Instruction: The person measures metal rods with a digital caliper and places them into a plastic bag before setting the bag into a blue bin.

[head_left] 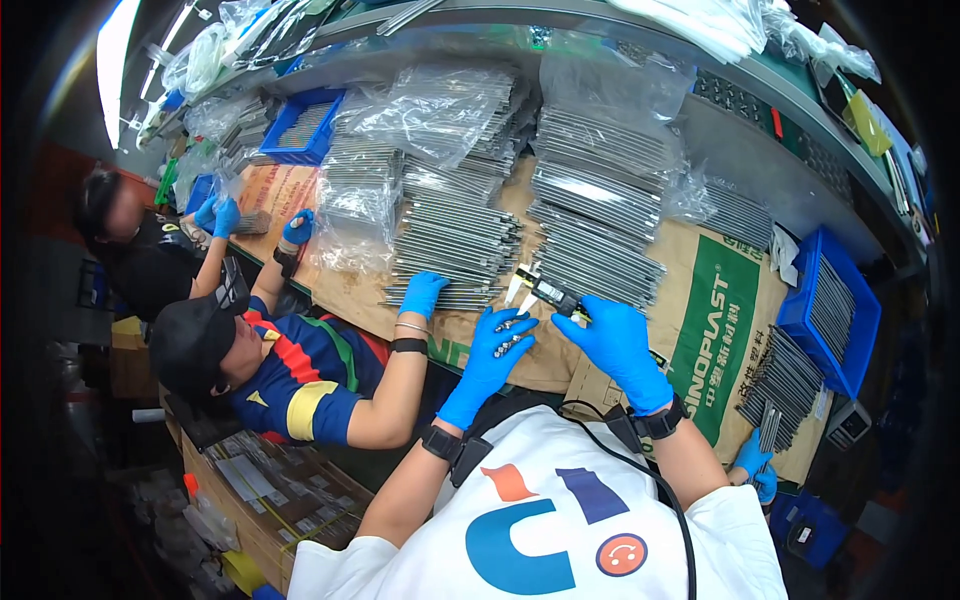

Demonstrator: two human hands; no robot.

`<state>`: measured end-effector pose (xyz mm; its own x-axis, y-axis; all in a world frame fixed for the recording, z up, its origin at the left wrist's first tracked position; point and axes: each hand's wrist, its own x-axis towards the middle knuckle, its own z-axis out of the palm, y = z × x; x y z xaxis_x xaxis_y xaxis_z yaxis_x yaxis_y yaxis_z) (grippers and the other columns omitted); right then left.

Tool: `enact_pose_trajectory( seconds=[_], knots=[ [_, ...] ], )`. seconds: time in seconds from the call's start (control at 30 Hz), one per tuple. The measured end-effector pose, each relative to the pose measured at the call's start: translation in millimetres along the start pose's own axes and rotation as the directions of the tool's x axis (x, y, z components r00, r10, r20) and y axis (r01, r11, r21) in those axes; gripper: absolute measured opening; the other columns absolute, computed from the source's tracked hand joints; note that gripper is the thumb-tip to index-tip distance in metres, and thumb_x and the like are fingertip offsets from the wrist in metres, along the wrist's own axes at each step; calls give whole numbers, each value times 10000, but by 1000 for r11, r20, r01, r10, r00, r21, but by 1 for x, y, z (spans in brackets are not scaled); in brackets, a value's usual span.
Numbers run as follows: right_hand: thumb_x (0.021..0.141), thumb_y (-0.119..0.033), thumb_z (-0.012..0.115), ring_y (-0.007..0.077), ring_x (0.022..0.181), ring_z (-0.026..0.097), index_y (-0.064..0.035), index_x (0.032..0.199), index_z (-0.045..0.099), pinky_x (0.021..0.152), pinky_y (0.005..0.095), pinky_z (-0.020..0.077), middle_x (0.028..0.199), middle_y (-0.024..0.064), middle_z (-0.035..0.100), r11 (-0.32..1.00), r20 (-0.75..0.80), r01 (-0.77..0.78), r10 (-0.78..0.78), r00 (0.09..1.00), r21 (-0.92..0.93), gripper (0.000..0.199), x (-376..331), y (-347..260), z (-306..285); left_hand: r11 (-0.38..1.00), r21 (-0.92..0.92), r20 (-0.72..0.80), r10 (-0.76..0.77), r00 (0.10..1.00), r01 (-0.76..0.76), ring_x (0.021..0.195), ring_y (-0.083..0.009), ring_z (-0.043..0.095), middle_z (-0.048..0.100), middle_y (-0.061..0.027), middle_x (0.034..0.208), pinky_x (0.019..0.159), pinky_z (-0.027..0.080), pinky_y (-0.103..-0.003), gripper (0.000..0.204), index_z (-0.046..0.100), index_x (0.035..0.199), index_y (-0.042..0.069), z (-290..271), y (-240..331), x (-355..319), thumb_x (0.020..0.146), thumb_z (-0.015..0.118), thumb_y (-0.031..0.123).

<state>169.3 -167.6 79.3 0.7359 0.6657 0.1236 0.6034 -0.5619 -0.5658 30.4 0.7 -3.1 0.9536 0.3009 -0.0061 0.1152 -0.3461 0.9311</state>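
My right hand [622,348], in a blue glove, is closed around a digital caliper [553,294]. The caliper's jaws point left, over the near edge of the rod piles. Just left of it, my left hand [490,352], gloved in blue too, has its fingers curled around several small shiny metal pieces [508,336]. They look like rod ends seen end-on, but their length cannot be made out. A pile of thin metal rods [590,250] lies beyond the caliper. Another rod pile [455,240] is to its left, with a co-worker's gloved hand [424,293] on its near end.
Brown printed paper [690,270] covers the bench. Clear plastic bags [430,110] lie over the far rods. Blue bins with rods stand at right [868,345] and far left [330,140]. Co-workers sit close on my left; gloved hands [755,460] hold rods at right.
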Motion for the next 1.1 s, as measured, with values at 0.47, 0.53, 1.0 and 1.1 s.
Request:
enact_pose_trajectory(
  seconds=[0.47, 0.53, 1.0, 1.1],
  knots=[
    [713, -542, 693, 238, 455, 544, -37, 722, 667, 443, 324, 407, 515, 112, 543, 990, 175, -122, 109, 978, 66, 506, -33, 3, -12, 1000, -20, -57, 5, 998, -6, 1008, -169, 558, 541, -88, 1087, 864, 472, -275, 458, 458, 1194, 27, 6, 7, -3, 790, 671, 7],
    [704, -554, 693, 234, 450, 541, -38, 721, 667, 441, 322, 407, 510, 110, 541, 989, 194, -134, 121, 973, 54, 517, -34, 3, -13, 999, 27, -48, 18, 999, -17, 1020, -177, 555, 527, -89, 1122, 867, 472, -282, 461, 459, 1197, 25, 6, 11, -5, 789, 673, 9],
    [683, -547, 711, 241, 433, 533, -52, 660, 635, 429, 325, 409, 502, 103, 539, 993, 72, -115, 113, 991, 18, 501, -27, 8, -31, 964, -260, 64, -45, 997, 60, 1236, -267, 445, 358, -132, 1373, 1001, 399, -350, 626, 279, 1389, 54, -12, 30, -18, 841, 576, -9],
    [690, -534, 712, 245, 437, 540, -57, 653, 632, 430, 325, 413, 507, 106, 543, 997, 43, -79, 78, 996, 3, 485, -16, 9, -27, 990, -134, 93, -19, 995, 32, 1252, -265, 436, 290, -121, 1430, 995, 410, -336, 686, 196, 1428, 57, -16, 31, -16, 847, 544, -50]
  ],
)
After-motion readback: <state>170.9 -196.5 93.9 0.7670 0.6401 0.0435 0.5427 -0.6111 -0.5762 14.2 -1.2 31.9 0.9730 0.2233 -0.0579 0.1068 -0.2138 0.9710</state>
